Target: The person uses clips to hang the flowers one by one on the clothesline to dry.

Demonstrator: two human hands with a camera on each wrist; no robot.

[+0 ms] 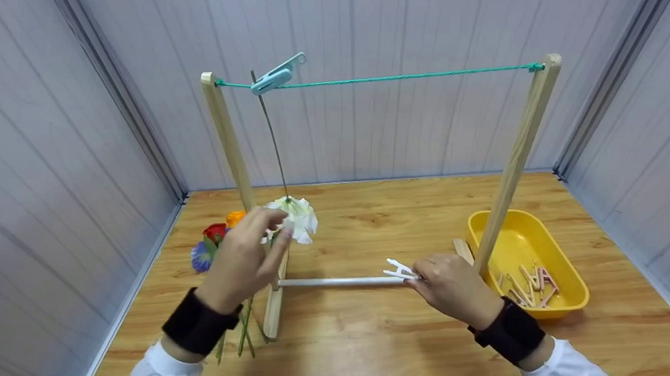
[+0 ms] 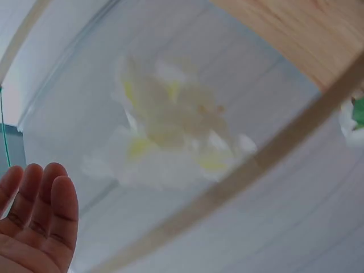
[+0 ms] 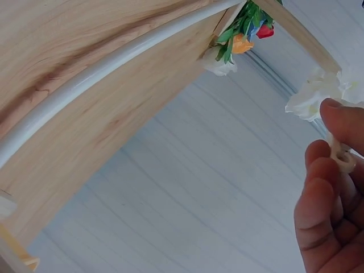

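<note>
One wooden drying frame [image 1: 517, 156] stands on the table [image 1: 362, 336], its green cord [image 1: 402, 76] carrying a single white flower [image 1: 295, 217] hung head-down by a blue peg [image 1: 275, 78] at the frame's 10 o'clock. Several flowers [image 1: 214, 239] lie unhung at 8 o'clock; more pegs wait in the yellow tray [image 1: 527, 264]. Left hand [image 1: 244, 260], fingers relaxed and holding nothing, hovers beside the bloom. Right hand [image 1: 449, 286] pinches a white peg [image 1: 399, 268] at 5 o'clock.
</note>
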